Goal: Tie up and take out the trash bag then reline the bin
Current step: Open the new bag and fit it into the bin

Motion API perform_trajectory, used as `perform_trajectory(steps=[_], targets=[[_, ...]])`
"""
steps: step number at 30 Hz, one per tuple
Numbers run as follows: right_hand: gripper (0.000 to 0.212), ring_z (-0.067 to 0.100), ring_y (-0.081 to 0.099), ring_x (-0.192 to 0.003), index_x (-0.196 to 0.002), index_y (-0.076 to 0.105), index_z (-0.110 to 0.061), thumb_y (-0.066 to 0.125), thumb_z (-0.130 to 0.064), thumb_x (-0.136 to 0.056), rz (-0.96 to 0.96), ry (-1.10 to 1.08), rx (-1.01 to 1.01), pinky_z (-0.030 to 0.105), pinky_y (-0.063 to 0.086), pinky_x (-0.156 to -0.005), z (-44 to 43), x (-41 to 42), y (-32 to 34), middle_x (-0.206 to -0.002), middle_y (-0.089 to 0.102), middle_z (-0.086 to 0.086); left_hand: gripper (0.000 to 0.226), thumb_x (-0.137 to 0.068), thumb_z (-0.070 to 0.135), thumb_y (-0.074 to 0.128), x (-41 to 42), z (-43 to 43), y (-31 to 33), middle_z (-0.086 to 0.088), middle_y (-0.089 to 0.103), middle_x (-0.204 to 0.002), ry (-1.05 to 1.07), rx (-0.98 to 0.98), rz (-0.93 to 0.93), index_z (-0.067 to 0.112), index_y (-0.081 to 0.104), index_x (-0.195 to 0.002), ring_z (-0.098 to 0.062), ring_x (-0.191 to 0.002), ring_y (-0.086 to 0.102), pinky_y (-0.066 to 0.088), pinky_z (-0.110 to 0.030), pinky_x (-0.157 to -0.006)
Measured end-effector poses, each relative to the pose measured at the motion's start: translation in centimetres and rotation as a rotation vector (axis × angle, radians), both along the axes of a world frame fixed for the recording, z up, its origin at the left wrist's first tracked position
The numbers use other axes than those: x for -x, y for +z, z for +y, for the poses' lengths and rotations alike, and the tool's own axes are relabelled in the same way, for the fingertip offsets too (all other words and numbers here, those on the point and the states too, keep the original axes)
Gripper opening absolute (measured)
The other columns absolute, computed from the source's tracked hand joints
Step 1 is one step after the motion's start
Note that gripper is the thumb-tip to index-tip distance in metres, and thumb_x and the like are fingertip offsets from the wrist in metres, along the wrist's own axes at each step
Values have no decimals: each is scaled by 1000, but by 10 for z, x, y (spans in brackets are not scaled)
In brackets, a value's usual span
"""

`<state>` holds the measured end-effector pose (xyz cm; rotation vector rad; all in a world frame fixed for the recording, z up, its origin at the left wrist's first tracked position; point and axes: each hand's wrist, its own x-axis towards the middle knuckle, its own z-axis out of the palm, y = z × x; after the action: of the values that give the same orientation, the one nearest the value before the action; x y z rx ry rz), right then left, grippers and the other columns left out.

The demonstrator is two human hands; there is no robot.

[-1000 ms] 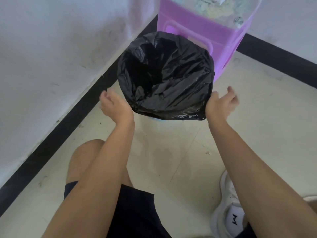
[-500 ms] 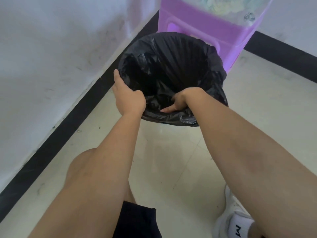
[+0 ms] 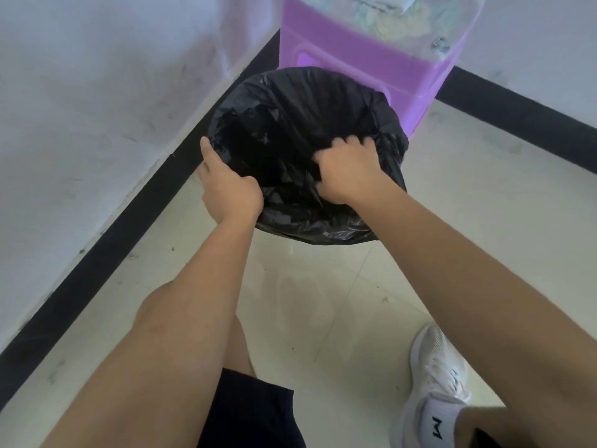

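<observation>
A black trash bag (image 3: 310, 101) lines a round bin standing on the floor in a room corner; the bag is folded over the rim and hides the bin itself. My left hand (image 3: 226, 185) grips the bag's near-left rim, thumb along the outside. My right hand (image 3: 347, 169) reaches over the near-right rim, its fingers curled into the bag's inner folds. The inside of the bag is dark and its contents cannot be made out.
A purple plastic container (image 3: 352, 56) with crumpled pale stuff on top stands right behind the bin. White walls with a black skirting (image 3: 106, 250) meet in the corner. My bare knee (image 3: 181, 318) and white shoe (image 3: 433, 383) are on the pale tiled floor.
Both hands were open on either side of the bin a second ago. They have closed on the bag: the left took the near-left rim, the right went inside and shifted right.
</observation>
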<state>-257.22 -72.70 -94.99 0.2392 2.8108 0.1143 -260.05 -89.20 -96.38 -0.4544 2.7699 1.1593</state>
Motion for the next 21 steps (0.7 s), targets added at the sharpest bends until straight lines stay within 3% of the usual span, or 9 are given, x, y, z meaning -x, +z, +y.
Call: perform_trajectory(steps=[3, 5, 8, 10, 12, 14, 15, 18, 21], targets=[[63, 41, 23, -146, -144, 47, -22, 51, -56, -91, -471, -52, -134, 58, 2, -119, -2, 0, -9, -152, 42, 14, 86, -88, -2, 51, -1, 0, 3, -6, 35, -151, -11, 0, -13, 29, 8, -156, -21, -100, 53, 40, -26, -77], [58, 42, 30, -142, -138, 52, -19, 56, -50, -89, -448, -80, -17, 61, 1, -118, -8, 2, -17, -145, 47, 16, 87, -87, -2, 52, -1, -2, 5, -7, 36, -151, -21, -8, -22, 30, 8, -156, -26, -106, 55, 41, -27, -78], [53, 37, 47, -130, -133, 57, -14, 61, -35, -85, -65, -161, 385, 49, 25, -117, -13, -2, -14, -135, 53, 16, 87, -86, -1, 52, -7, -14, 7, -7, 37, -150, 2, -11, -37, 30, 9, -155, -31, -115, 55, 44, -34, -84], [45, 30, 49, -129, -129, 63, -14, 57, -32, -88, 385, -135, 542, 40, 31, -115, -14, -14, -7, -133, 57, 11, 87, -85, -1, 51, -17, -25, 4, -8, 38, -148, 35, -17, -26, 30, 10, -155, -34, -119, 53, 45, -40, -94], [35, 27, 46, -134, -122, 68, -16, 50, -29, -95, 760, -135, 417, 41, 29, -116, -12, -26, -3, -134, 59, 7, 87, -84, -2, 51, -23, -35, 1, -7, 39, -148, 79, -27, -27, 29, 11, -155, -34, -119, 53, 45, -41, -95], [37, 27, 43, -137, -129, 63, -17, 43, -29, -100, 843, -259, 348, 42, 28, -116, -5, -34, -7, -140, 56, 7, 88, -83, -2, 52, -25, -40, -1, -7, 39, -148, 104, -29, -27, 30, 11, -154, -33, -118, 54, 47, -41, -92], [40, 27, 44, -135, -136, 59, -18, 42, -30, -101, 817, -363, 414, 40, 30, -114, 0, -38, -7, -141, 54, 8, 88, -83, -2, 53, -25, -40, -1, -7, 39, -148, 97, -27, -24, 29, 11, -155, -33, -116, 55, 47, -41, -91], [46, 18, 54, -121, -142, 52, -23, 46, -39, -99, 682, -729, 870, 26, 35, -104, 20, -34, -21, -137, 59, 2, 88, -85, -1, 54, -23, -32, 1, -8, 38, -148, 45, -8, -17, 29, 9, -155, -33, -112, 56, 47, -38, -85], [67, 19, 69, -106, -125, 67, -23, 63, -66, -75, 541, -1083, 1459, 41, 50, -102, 29, -33, -33, -118, 73, 0, 86, -86, 1, 55, -14, -21, 3, -9, 38, -147, 44, -3, -35, 28, 11, -155, -30, -107, 57, 40, -32, -76]])
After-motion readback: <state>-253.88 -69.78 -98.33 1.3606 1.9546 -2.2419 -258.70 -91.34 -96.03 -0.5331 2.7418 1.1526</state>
